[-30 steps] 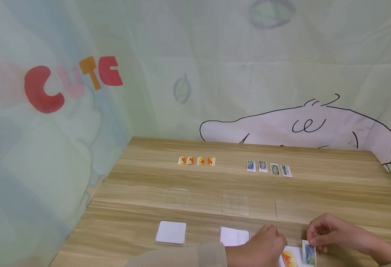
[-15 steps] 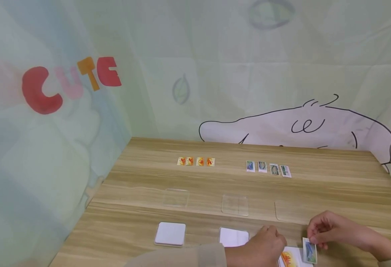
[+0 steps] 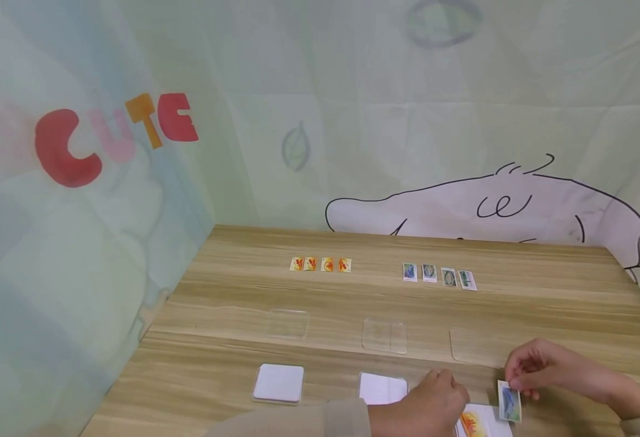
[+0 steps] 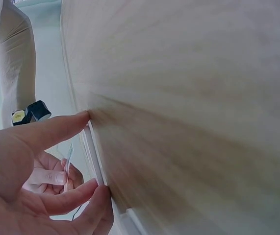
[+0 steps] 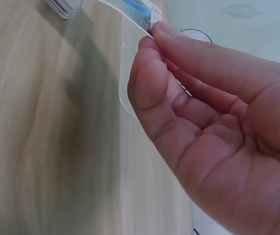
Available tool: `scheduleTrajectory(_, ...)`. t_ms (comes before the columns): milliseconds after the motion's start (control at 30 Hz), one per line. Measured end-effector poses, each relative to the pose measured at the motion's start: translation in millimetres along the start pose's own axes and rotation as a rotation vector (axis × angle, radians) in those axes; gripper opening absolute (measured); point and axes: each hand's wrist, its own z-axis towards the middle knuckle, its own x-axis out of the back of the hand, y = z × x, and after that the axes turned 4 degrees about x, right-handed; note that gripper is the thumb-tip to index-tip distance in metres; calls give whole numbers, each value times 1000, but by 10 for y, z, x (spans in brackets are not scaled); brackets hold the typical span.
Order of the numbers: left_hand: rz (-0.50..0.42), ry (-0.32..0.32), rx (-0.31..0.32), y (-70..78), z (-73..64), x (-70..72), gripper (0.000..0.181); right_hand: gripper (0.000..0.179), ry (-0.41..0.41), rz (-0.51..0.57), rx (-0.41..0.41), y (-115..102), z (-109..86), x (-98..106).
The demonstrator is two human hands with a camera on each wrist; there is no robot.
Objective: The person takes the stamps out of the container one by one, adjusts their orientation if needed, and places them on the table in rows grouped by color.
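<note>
My right hand (image 3: pixel 551 370) pinches a blue-and-green postage stamp (image 3: pixel 509 402) by its top edge, between thumb and index finger. The right wrist view shows the perforated edge of the stamp (image 5: pixel 139 12). In the head view it overlaps the right corner of a white-filled clear case (image 3: pixel 495 419) at the front edge. On that case lies an orange stamp (image 3: pixel 472 423), partly cut off by the frame. My left hand (image 3: pixel 437 397) steadies the case; in the left wrist view its thumb (image 4: pixel 56 129) and fingers (image 4: pixel 93 208) grip the thin white case (image 4: pixel 91 154) at opposite ends.
Two more white-filled clear cases (image 3: pixel 278 382) stand left of my left hand. Behind them lie three clear lids (image 3: pixel 385 335). Farther back are a row of orange stamps (image 3: pixel 327 264) and a row of blue-green stamps (image 3: pixel 449 277). A printed cloth backdrop (image 3: pixel 270 121) surrounds the table.
My right hand has moved slightly away from me and to the right, drawing the blue-green stamp with it, so more of the white case shows. My left hand has stayed in place.
</note>
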Motion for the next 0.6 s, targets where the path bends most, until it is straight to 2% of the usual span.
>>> scheduleTrajectory(267,0,11,-21,-10,11,11,43,14,30,-56,21,-37,-10,71)
scheduleTrajectory(367,43,32,-26,-4,2,14,38,14,31,-61,26,-39,-14,97)
scheduleTrajectory(500,95,54,-21,6,-14,8,33,14,39,-62,9,-40,-16,145)
scheduleTrajectory(600,92,57,-15,10,-19,5,33,13,46,-52,-18,-53,-11,182)
